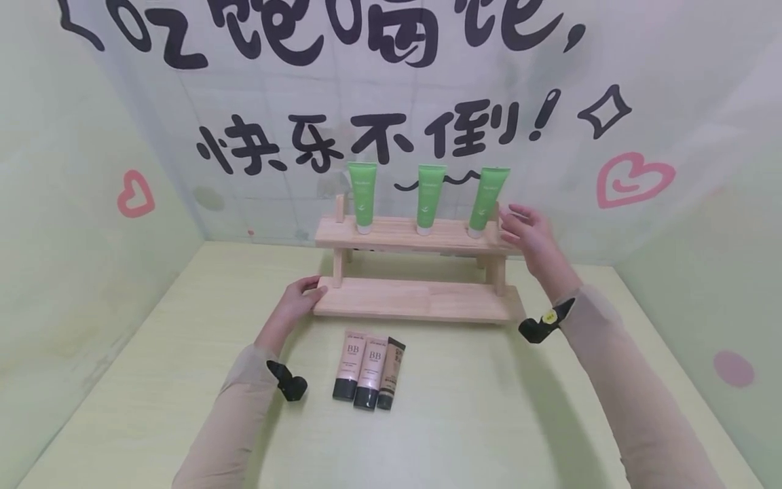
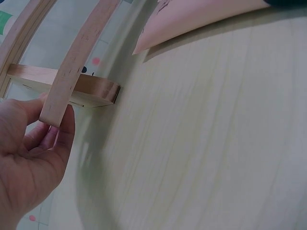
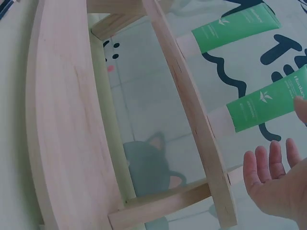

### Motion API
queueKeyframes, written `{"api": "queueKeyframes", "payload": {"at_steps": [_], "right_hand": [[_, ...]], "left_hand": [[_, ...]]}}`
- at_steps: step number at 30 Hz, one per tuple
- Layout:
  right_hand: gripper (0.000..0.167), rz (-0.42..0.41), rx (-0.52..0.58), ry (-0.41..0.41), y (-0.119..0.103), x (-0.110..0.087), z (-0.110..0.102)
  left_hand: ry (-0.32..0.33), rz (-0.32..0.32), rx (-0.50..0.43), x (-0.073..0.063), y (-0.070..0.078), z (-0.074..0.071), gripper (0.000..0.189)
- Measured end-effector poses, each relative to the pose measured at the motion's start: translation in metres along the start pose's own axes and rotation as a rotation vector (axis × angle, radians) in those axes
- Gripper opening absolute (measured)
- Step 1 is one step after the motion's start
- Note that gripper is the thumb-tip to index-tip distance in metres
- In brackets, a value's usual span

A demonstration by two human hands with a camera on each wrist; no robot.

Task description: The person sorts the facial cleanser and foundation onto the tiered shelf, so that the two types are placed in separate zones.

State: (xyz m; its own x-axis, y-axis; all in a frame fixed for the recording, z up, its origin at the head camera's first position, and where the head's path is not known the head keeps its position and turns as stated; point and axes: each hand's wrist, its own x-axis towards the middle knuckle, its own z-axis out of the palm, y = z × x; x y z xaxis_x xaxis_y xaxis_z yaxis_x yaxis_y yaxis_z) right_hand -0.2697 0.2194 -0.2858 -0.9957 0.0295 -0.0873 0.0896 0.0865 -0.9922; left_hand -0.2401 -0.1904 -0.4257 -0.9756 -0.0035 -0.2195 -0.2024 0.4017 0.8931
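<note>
A two-tier wooden display rack [image 1: 415, 299] stands at the back of the table. My left hand [image 1: 299, 300] grips the left end of its lower board [image 2: 76, 57], with the thumb on one face and fingers on the other. Three green squeeze tubes stand on white caps along the upper board: a left tube [image 1: 364, 193], a middle tube [image 1: 430, 197] and a right tube [image 1: 487, 199], which leans slightly right. My right hand [image 1: 530, 234] is beside the right tube at the upper board's end, fingers spread and loosely bent, holding nothing. Whether its thumb touches that tube [image 3: 268, 103] I cannot tell.
In front of the rack lie two pink BB cream tubes [image 1: 371, 370] and a tan tube [image 1: 392, 373] with black ends, side by side on the pale table [image 1: 464, 421]. A printed cloth wall [image 1: 293, 88] rises close behind the rack, with side walls left and right.
</note>
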Motion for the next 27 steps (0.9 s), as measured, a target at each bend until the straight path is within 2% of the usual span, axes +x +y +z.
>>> {"api": "queueKeyframes", "payload": {"at_steps": [5, 11, 21, 27], "right_hand": [[0.071, 0.033, 0.003, -0.004, 0.006, -0.013, 0.005], [0.068, 0.071, -0.086, -0.054, 0.016, -0.028, 0.015], [0.056, 0.132, -0.125, -0.121, 0.049, -0.046, 0.039], [0.056, 0.170, -0.130, -0.164, 0.070, -0.054, 0.050]], "left_hand": [[0.000, -0.003, 0.015, -0.001, 0.002, 0.000, 0.053], [0.001, -0.006, 0.029, 0.000, 0.000, 0.001, 0.053], [0.012, -0.013, 0.030, -0.006, 0.006, 0.002, 0.057], [0.003, -0.027, 0.012, -0.003, 0.005, 0.001, 0.053]]}}
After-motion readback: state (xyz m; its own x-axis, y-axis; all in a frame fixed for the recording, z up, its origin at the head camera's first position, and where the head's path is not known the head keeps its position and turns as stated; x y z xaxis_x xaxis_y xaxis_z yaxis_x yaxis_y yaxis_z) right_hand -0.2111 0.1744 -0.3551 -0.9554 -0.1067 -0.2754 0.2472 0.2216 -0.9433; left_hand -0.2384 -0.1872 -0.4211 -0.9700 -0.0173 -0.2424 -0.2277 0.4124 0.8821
